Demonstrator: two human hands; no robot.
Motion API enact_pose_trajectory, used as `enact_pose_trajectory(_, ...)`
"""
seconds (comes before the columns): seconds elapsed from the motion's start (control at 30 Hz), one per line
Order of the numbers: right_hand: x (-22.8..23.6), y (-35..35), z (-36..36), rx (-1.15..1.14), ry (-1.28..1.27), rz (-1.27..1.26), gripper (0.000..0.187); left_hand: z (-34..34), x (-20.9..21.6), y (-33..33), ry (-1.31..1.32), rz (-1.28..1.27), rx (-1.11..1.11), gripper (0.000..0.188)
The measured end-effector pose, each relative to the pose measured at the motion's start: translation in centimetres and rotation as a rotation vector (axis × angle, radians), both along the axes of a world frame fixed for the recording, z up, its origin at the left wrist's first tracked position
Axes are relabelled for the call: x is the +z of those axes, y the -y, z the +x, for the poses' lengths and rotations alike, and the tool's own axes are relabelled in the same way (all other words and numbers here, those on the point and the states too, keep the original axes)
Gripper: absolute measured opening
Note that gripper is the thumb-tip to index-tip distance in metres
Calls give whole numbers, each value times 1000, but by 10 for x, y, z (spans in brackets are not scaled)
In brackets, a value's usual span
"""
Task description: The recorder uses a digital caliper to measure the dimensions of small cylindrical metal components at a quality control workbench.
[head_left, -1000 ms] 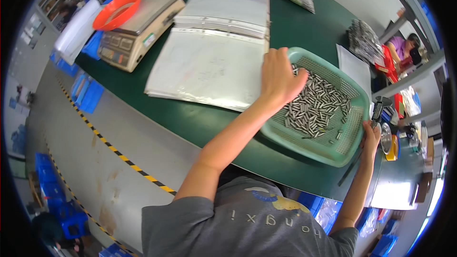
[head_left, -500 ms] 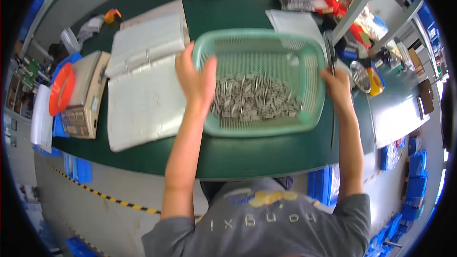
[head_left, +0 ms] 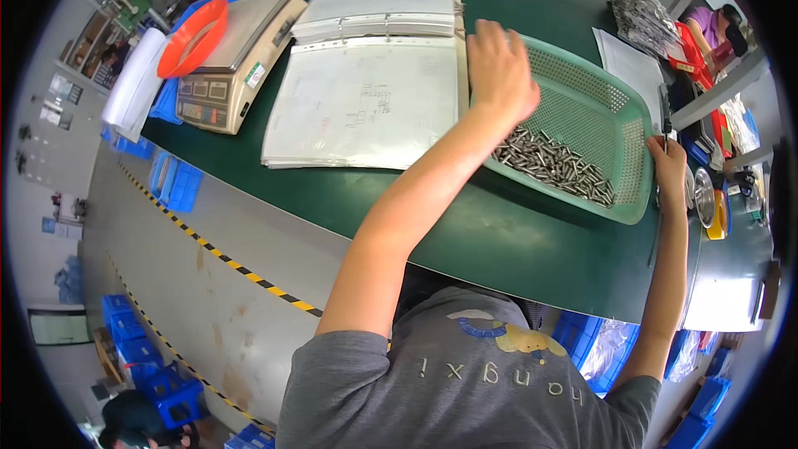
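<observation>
A green plastic basket [head_left: 636, 112] with perforated walls stands on the dark green table. Many small silvery metal pins [head_left: 565, 168] lie heaped along its near side. My left hand [head_left: 504, 75] is at the basket's left rim, fingers bent over the edge; the hand itself hides part of that grip. At the opposite end, my right hand [head_left: 668, 170] is closed on the right rim, its fingertips partly out of sight. Left of the basket, close to my left hand, an open ring binder [head_left: 366, 108] shows pages in clear sleeves.
A weighing scale [head_left: 241, 66] carries an orange ring-shaped tray [head_left: 193, 37] at the left. Behind the basket are white sheets [head_left: 628, 62] and stacked silvery bags [head_left: 644, 21]. A metal bowl [head_left: 705, 198] is beyond my right hand. Another person [head_left: 715, 29] sits at the far right.
The view has turned left, so the basket, binder and scale appear further right. Both hands stay at the basket's ends. The pins, blurred before, now look sharp.
</observation>
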State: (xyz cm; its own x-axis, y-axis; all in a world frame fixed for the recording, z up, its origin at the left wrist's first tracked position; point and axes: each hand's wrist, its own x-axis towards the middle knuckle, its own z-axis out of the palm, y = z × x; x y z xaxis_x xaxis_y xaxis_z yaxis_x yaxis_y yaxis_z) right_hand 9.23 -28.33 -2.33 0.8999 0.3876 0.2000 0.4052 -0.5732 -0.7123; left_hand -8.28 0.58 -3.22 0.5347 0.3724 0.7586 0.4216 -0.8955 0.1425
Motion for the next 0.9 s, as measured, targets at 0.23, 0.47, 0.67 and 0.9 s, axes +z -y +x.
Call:
enact_pose_trajectory(0.23,21,-3,-16,-11,220,-168,36,-27,9,59,-939,-69,-314,24)
enact_pose_trajectory(0.47,56,-28,-79,88,329,-45,38,-34,1,53,-718,-125,-415,11)
enact_pose_trajectory(0.67,51,-58,-91,262,780,64,31,-34,-5,48,-219,-570,-544,5)
enact_pose_trajectory(0.9,26,-55,-81,165,898,31,33,-31,8,51,-79,-876,-636,24)
